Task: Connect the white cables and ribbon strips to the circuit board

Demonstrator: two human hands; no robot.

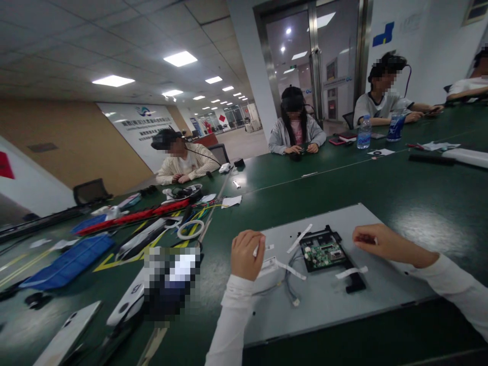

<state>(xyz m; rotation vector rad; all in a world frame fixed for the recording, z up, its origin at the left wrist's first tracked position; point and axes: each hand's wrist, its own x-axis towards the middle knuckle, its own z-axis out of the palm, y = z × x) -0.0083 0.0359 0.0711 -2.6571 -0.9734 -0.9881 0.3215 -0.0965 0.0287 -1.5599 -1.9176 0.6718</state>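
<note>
A light grey panel (385, 284) lies on the green table. On it sits a black bracket (355, 280) holding a green circuit board (322, 255), with white tape strips (351, 272) across parts of it. Grey cables (292, 290) run left from the board toward a white box-shaped part (269, 272). Above that part is my left hand (247, 254), its fingers curled around a small white piece that is partly hidden. My right hand (371, 240) hovers right of the board with fingers curled together; whatever it may hold is hidden.
Left on the table (274, 195) are a blue tray (70, 262), a white cable coil (190, 230), a red strip (133, 216) and white devices (68, 335). Several people sit across, near two bottles (364, 133).
</note>
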